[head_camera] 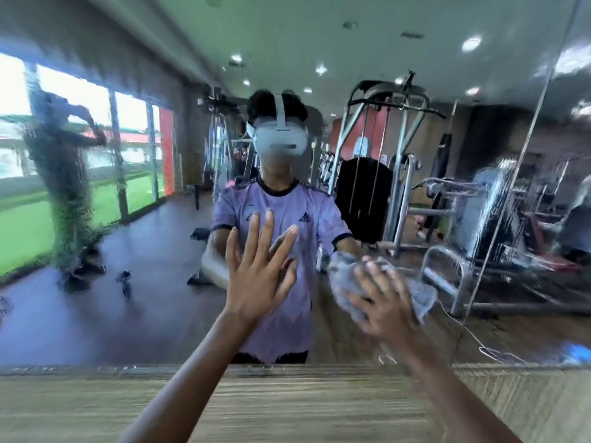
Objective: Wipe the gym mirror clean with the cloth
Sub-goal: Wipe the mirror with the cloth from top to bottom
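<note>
Left hand point(256, 276) was flat, fingers spread, on mirror point(144, 235); right hand point(383, 298) beside it pressed cloth point(348, 279) there mid-wipe; streaks probably next.

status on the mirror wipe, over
Left hand flat on mirror, fingers spread. Right hand holds cloth against it. Mirror streaky. Nothing in the way.

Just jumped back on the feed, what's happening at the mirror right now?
A person is wiping. The right hand holds a bunched grey cloth against the mirror and is blurred with motion. The left hand looks pressed flat on it alongside, fingers spread. Wet streaks show at the mirror's left and far right, so the job isn't done.
</note>
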`<state>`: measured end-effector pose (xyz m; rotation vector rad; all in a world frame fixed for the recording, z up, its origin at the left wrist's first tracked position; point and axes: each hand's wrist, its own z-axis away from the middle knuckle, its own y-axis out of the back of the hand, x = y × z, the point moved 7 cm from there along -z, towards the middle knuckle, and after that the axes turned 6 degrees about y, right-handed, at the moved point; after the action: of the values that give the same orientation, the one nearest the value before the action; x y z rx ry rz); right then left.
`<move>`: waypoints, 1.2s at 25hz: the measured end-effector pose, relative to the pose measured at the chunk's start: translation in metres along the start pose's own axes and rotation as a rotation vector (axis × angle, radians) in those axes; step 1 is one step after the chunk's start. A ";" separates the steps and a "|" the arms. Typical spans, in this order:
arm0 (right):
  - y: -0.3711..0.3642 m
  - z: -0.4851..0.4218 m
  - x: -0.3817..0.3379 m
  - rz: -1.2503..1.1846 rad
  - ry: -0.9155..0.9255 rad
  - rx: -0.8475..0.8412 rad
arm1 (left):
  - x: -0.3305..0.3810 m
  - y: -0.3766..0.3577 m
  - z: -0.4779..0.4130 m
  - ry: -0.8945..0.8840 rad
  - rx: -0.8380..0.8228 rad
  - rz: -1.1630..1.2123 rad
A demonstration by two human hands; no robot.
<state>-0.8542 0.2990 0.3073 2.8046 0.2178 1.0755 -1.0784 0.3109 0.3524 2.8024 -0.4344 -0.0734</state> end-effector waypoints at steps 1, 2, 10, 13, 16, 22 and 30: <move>0.005 -0.012 0.028 0.015 -0.158 0.055 | 0.000 0.002 -0.003 -0.014 0.009 -0.013; 0.012 -0.034 0.061 0.039 -0.397 0.124 | 0.003 0.005 -0.011 -0.028 0.021 -0.023; 0.019 -0.102 0.076 0.026 -0.002 0.042 | 0.000 0.042 -0.132 -0.077 0.145 -0.040; 0.045 -0.179 0.182 0.078 -0.543 0.222 | 0.001 0.057 -0.182 -0.117 0.194 -0.093; 0.054 -0.248 0.193 0.100 -0.486 0.242 | 0.007 0.074 -0.233 -0.149 0.244 -0.117; 0.058 -0.303 0.265 0.201 -0.356 0.223 | 0.010 0.091 -0.313 -0.242 0.311 -0.176; 0.065 -0.355 0.281 0.141 0.095 0.089 | -0.034 0.151 -0.406 -0.237 0.292 -0.301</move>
<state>-0.8801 0.3109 0.7638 2.8879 0.0799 1.2607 -1.1155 0.3016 0.7853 3.1400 -0.0734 -0.4448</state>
